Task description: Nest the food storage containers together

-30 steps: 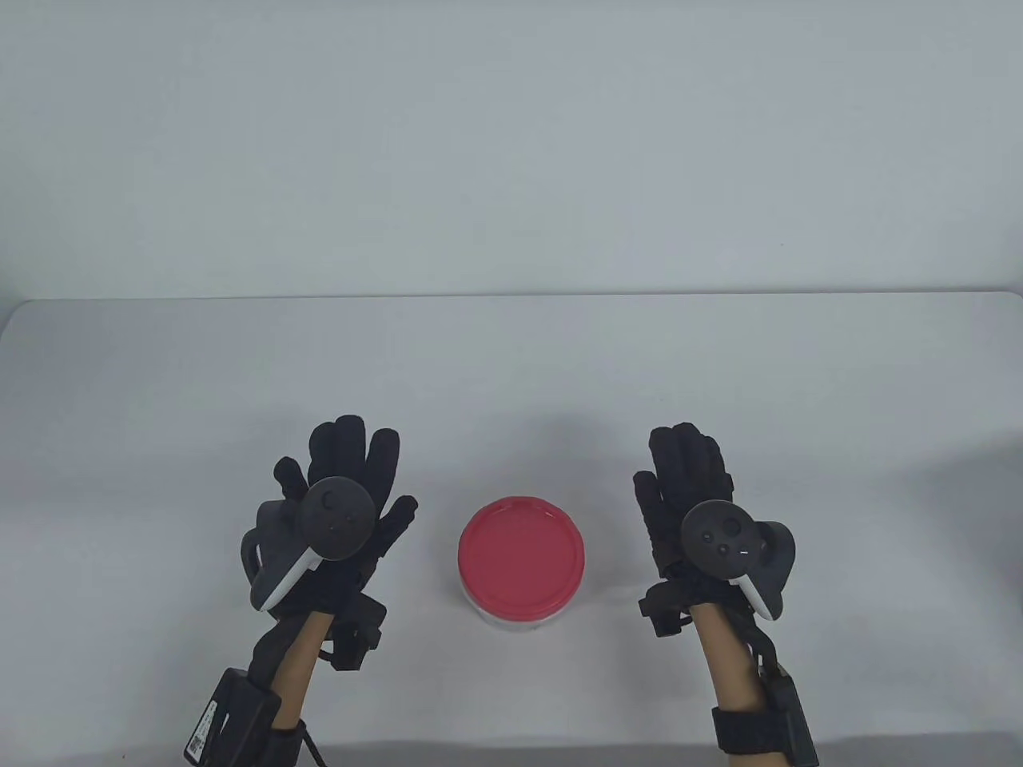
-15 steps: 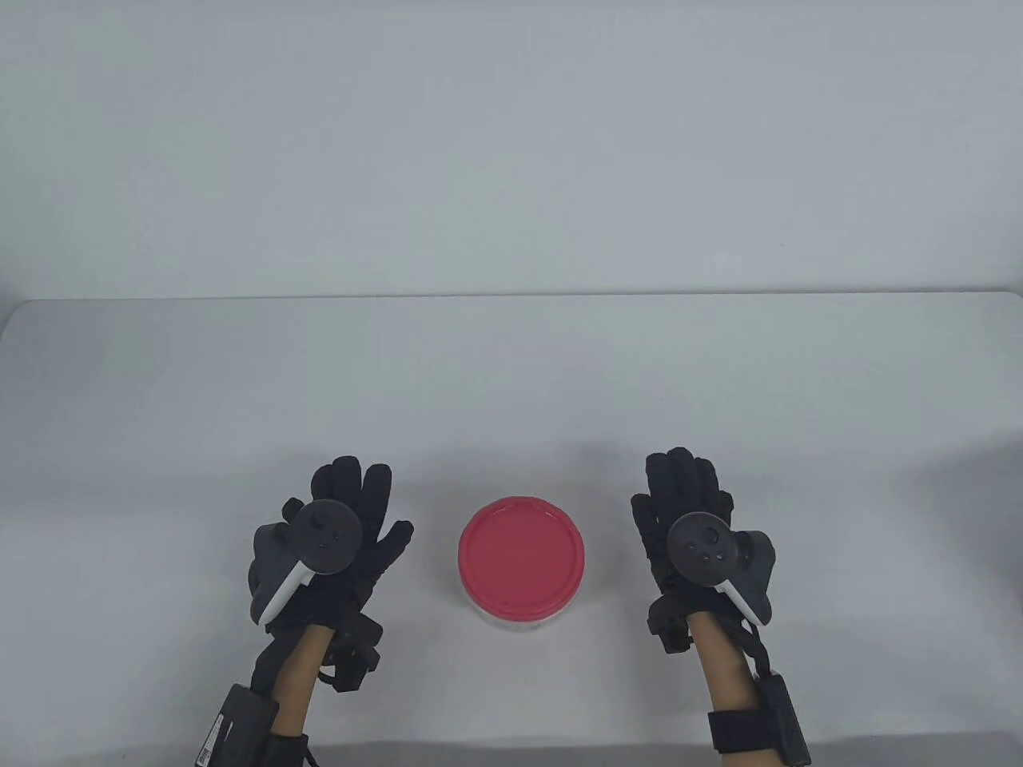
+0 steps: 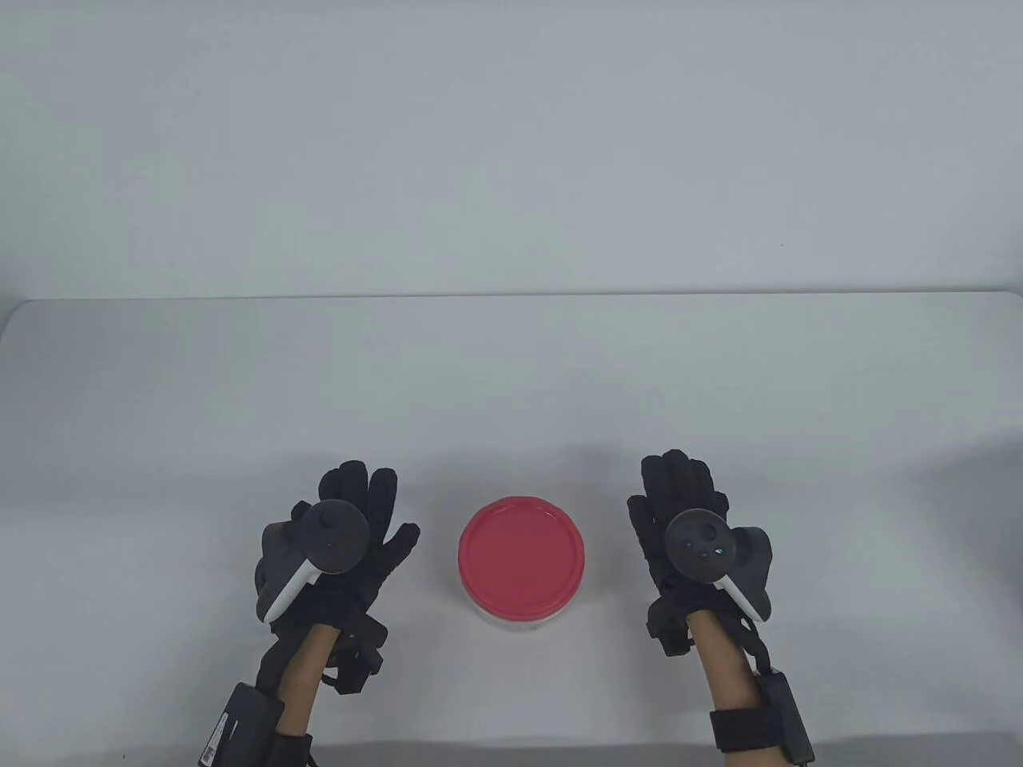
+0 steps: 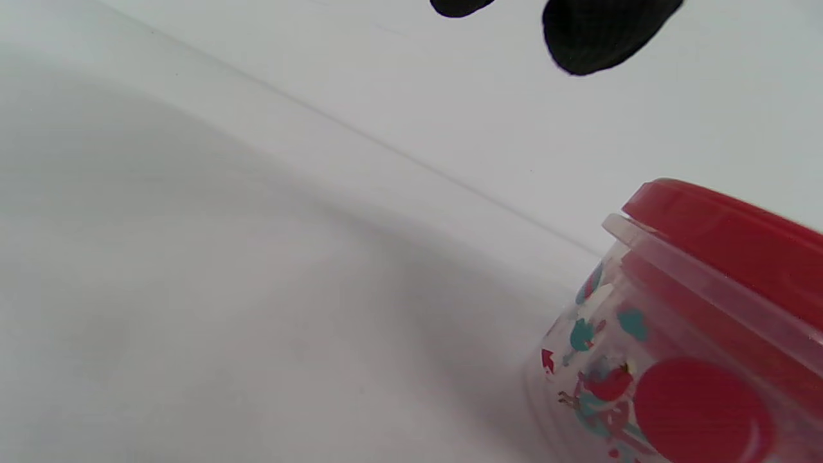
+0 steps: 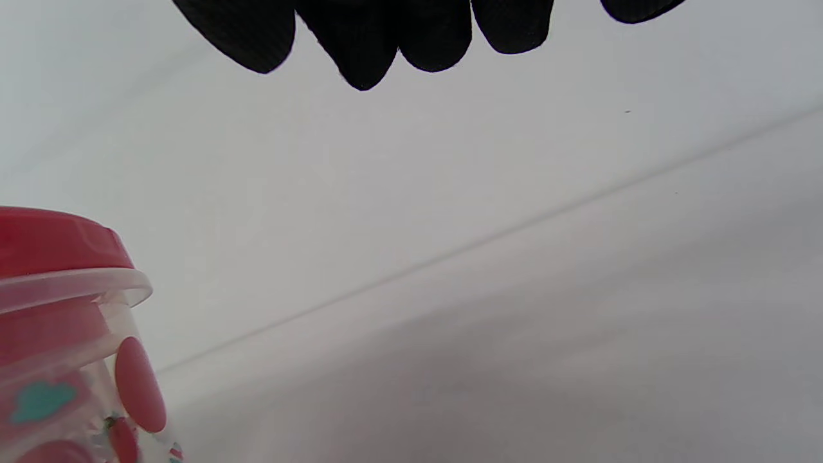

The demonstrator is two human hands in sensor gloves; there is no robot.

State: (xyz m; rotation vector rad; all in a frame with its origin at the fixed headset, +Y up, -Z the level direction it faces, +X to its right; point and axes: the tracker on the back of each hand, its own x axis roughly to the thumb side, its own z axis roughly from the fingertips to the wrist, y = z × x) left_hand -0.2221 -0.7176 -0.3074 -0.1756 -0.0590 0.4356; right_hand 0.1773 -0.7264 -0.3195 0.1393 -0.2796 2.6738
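Clear printed food container [image 3: 521, 611] with red lid [image 3: 521, 557] on, lower centre of the table view, upright on the white table [image 3: 511, 375]. Left hand [image 3: 340, 551] lower left, right hand [image 3: 695, 543] lower right, both fingers spread, holding nothing, apart from container.

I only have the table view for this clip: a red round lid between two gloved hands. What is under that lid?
Observer: The left wrist view shows a clear plastic container printed with red and teal figures, closed by the red lid.
Operator: Is either hand touching it?
Observer: No. In the right wrist view the right hand has its fingertips spread in the air, apart from the container.
Operator: And the left?
Observer: The left hand grips nothing; its fingertips hang free.
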